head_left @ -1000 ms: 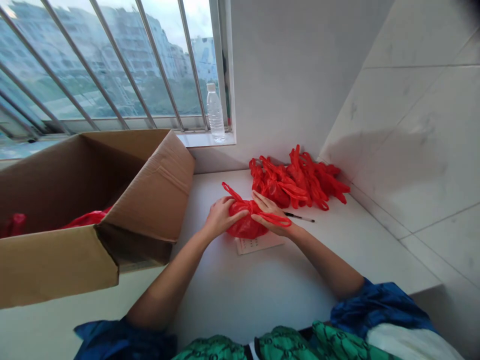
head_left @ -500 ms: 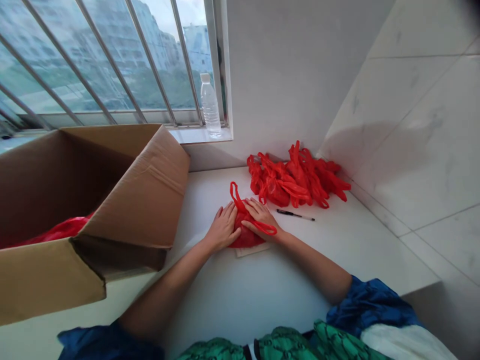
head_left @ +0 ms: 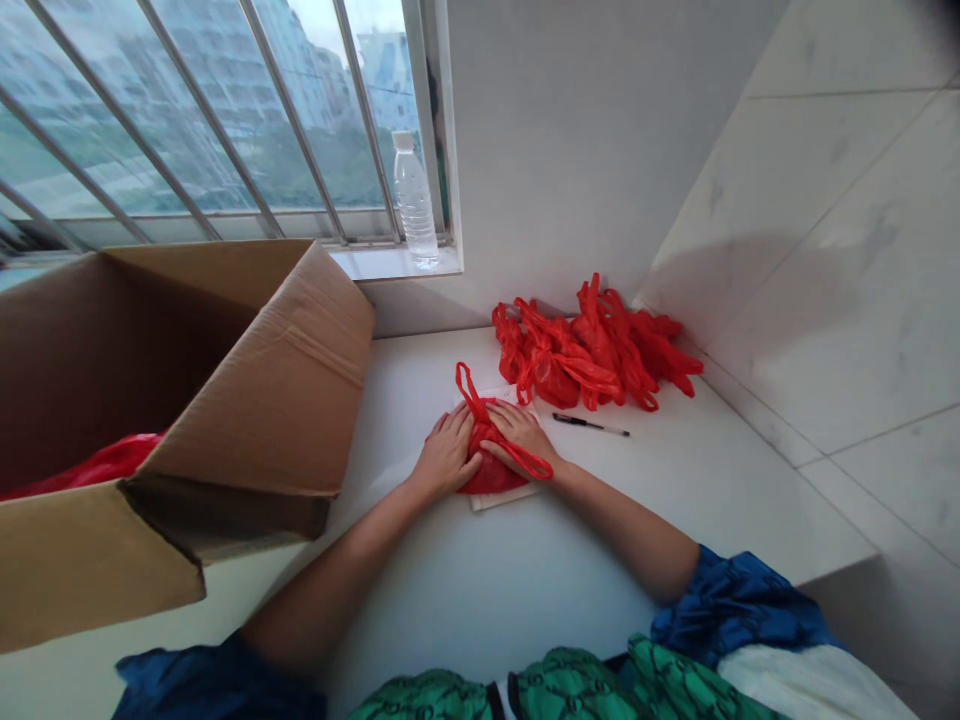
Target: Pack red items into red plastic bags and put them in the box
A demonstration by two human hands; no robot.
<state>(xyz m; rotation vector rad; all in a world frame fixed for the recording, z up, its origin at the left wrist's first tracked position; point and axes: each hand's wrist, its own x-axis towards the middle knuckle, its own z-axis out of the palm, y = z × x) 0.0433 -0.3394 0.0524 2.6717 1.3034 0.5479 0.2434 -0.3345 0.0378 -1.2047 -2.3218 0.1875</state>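
Observation:
A red plastic bag (head_left: pixel 491 462) lies in front of me on a pale, flat pad (head_left: pixel 495 500), its contents hidden. One handle loop stands up at the back of the bag and the other droops over my right wrist. My left hand (head_left: pixel 448 450) rests flat against the bag's left side, fingers stretched forward. From the right, my right hand (head_left: pixel 521 430) lies on the bag, its fingers extended too. Neither hand is closed round the bag. A black pen (head_left: pixel 591 424) lies just right of my right hand.
Several tied red plastic bags (head_left: pixel 592 350) are heaped by the wall at the back right. An open cardboard box (head_left: pixel 277 390) on the left has red plastic inside. A clear water bottle (head_left: pixel 415 205) stands on the windowsill. The white table (head_left: pixel 675 490) meets a tiled wall.
The view has shifted slightly, and more of the pad shows behind the bag. Both hands stay flat on the bag in nearly the same place.

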